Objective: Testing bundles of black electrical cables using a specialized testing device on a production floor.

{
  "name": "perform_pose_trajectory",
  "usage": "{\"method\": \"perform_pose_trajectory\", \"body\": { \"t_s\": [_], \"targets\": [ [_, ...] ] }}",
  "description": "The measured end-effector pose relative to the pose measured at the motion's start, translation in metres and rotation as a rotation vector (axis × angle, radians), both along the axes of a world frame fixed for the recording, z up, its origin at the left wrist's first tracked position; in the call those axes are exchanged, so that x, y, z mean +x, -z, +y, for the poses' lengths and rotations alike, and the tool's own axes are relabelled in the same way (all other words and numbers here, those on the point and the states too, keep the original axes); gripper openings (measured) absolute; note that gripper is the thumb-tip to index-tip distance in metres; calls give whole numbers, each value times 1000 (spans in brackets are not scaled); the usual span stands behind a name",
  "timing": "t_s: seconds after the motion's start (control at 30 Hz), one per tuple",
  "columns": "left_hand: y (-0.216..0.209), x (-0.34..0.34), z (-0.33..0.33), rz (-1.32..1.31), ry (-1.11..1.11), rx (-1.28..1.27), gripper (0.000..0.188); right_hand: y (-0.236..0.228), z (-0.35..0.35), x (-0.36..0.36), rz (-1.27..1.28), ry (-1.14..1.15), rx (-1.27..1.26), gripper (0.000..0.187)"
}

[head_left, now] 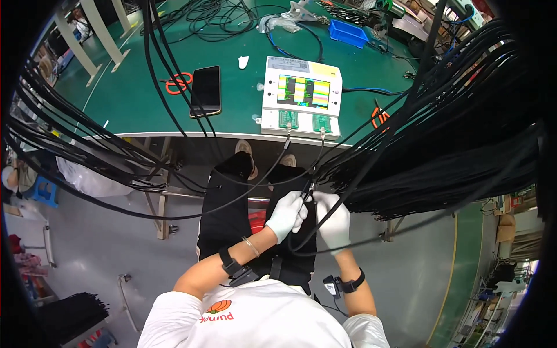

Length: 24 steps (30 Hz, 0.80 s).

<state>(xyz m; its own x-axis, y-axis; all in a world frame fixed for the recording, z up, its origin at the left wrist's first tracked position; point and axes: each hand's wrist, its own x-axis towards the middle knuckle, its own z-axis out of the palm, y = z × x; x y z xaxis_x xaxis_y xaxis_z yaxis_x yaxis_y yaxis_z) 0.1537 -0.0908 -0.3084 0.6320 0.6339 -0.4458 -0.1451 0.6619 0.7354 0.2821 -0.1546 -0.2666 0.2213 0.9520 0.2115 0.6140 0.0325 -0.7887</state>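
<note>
- Head view: cable is up between the two hands, nearer the person than the tabletop.
- Left hand's fingers are wrapped round it; right hand is right beside it, can't tell if those fingers grip.
- Held bit's long axis points away from the body, toward the tester, leaning a bit right.
- Tip: pinch near the end, leave slack so nothing tugs.

I've got left hand and right hand on black cables, five o'clock; white tester just past twelve, pliers at two.
</note>
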Motion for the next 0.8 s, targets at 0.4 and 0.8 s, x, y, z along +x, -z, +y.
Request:
{"method": "perform_pose_trajectory", "body": {
  "t_s": [0.4,0.8],
  "targets": [
    [-75,-30,-7,428,-139,1437,18,-15,18,-20,700,132,-17,19],
    [-119,-5,47,-25,-300,589,21,-51,53,-21,284,-66,68,11]
  ]
}}
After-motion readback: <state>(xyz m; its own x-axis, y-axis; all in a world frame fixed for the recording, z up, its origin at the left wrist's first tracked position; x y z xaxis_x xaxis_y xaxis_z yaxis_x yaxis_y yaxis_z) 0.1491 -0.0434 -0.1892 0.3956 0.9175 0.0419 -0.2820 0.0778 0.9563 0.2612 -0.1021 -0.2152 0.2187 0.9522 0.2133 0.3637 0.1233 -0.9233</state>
